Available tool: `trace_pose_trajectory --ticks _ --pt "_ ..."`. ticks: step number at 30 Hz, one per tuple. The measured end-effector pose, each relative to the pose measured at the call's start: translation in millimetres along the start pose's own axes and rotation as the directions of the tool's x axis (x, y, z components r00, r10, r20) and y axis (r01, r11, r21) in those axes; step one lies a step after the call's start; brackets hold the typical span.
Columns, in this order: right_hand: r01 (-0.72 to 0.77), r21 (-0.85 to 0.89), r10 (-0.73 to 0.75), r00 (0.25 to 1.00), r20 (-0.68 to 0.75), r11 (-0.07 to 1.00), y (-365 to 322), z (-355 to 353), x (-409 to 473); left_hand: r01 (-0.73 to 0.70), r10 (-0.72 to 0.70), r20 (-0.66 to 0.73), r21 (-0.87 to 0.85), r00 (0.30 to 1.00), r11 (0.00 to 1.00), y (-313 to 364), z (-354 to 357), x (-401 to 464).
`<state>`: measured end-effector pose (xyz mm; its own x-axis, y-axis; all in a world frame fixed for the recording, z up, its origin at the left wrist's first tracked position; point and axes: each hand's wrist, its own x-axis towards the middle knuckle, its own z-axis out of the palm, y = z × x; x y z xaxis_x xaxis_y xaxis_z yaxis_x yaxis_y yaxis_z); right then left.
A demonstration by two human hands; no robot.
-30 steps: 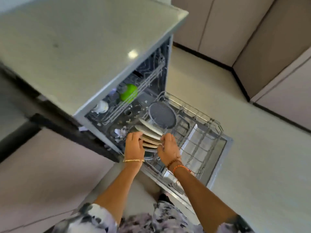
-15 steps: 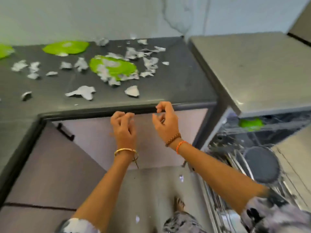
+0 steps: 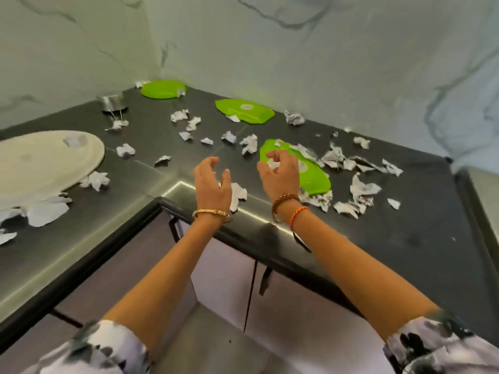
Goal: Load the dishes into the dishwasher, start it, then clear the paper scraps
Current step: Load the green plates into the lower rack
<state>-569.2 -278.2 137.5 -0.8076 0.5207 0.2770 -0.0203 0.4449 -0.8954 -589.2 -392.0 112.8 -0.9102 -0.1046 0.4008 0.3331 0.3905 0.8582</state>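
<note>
Three green plates lie on the dark corner counter (image 3: pixel 405 238): one at the back corner (image 3: pixel 162 89), one further right (image 3: pixel 244 110), and a near one (image 3: pixel 314 176) partly under paper. Torn paper scraps (image 3: pixel 361 188) are strewn all over the counter. A large cream plate (image 3: pixel 40 160) lies at the left. My left hand (image 3: pixel 213 182) hovers above the counter's inner corner, fingers loosely curled, holding nothing. My right hand (image 3: pixel 280 171) hangs over the near green plate, fingers loosely curled and empty. The dishwasher is out of view.
A small steel cup (image 3: pixel 112 102) stands near the back left. Marble-patterned walls close the counter at the back. Cabinet doors with dark handles (image 3: pixel 264 282) sit below the counter. The floor shows between my forearms.
My hands left the plates in the dishwasher rack. My view swung left from the dishwasher to the littered counter, and both empty hands rose over its edge.
</note>
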Motion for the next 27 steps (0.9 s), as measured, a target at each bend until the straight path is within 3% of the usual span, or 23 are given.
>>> trace_pose_trajectory --ticks 4,7,12,17,21,25,27 --pt "-0.113 -0.204 0.135 0.986 0.1 0.972 23.2 -7.5 58.2 0.212 -0.208 0.057 -0.077 0.977 0.974 0.9 22.4 25.2" --pt "-0.242 -0.327 0.273 0.961 0.052 0.913 49.0 -30.8 90.9 0.408 -0.382 0.163 -0.188 0.91 0.893 -5.7 39.4 44.8" --pt "-0.451 -0.504 0.513 0.858 -0.019 0.737 85.2 -48.5 111.3 0.722 -0.599 0.414 -0.276 0.685 0.635 1.1 81.6 90.9" --pt "-0.445 -0.633 0.55 0.834 -0.036 0.634 81.9 -42.9 116.7 0.732 -0.565 0.569 -0.099 0.597 0.674 -0.9 120.4 110.9" --pt "-0.465 -0.633 0.575 0.817 -0.038 0.618 83.6 -38.0 123.6 0.885 -0.596 0.706 -0.092 0.381 0.457 -0.8 128.2 131.2" --pt "-0.504 -0.614 0.606 0.794 -0.052 0.607 92.9 -35.8 132.1 0.882 -0.589 0.78 0.108 0.21 0.458 1.6 136.3 145.0" --pt "-0.49 -0.624 0.598 0.8 -0.046 0.609 96.4 -34.7 135.7 0.819 -0.614 0.739 0.152 0.279 0.554 -1.9 144.8 149.6"
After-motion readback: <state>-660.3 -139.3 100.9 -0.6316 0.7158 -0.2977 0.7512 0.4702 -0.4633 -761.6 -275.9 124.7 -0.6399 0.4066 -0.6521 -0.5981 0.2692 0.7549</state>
